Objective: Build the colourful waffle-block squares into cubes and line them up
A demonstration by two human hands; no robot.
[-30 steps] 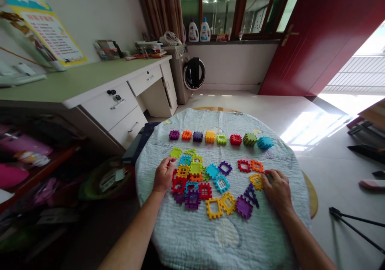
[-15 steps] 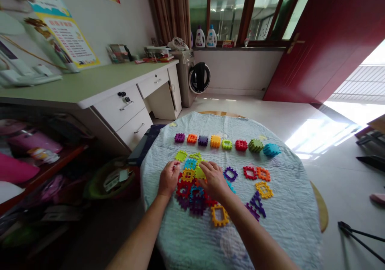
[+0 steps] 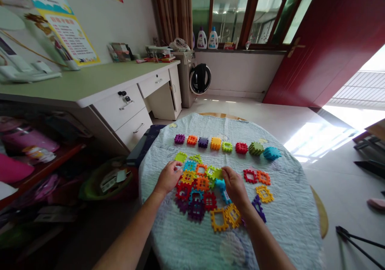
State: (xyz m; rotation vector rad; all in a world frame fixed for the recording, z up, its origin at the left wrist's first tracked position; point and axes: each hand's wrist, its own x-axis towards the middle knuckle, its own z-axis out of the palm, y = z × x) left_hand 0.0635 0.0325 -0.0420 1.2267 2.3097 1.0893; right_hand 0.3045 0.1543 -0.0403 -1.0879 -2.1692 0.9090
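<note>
In my right hand (image 3: pixel 236 183) a lime-green plastic tile (image 3: pixel 218 173) is pinched between thumb and fingers. A lime-green window tile (image 3: pixel 211 171) lies against its left side; whether I hold that one too, I cannot tell. My left hand (image 3: pixel 169 177) rests at the left edge of the tile heap, fingers curled together beside a yellow window tile (image 3: pixel 188 177); anything inside them is hidden. Around there lie an orange tile (image 3: pixel 202 183), a red window tile (image 3: pixel 209 201) and a dark purple one (image 3: pixel 196 210). Blue tiles (image 3: pixel 220 185) are partly covered by my right hand.
A row of small tile stacks, from a purple stack (image 3: pixel 179 139) to a blue stack (image 3: pixel 272 153), stands across the back of the cloth-covered table (image 3: pixel 288 222). Right of my right hand lie a red frame (image 3: pixel 250 176), an orange frame (image 3: pixel 263 177) and a yellow window tile (image 3: pixel 264 193).
My right hand left the yellow tile on the right, reached into the heap and drew the lime-green tiles rightward, uncovering orange tiles. My left hand has stayed at the heap's left edge.
</note>
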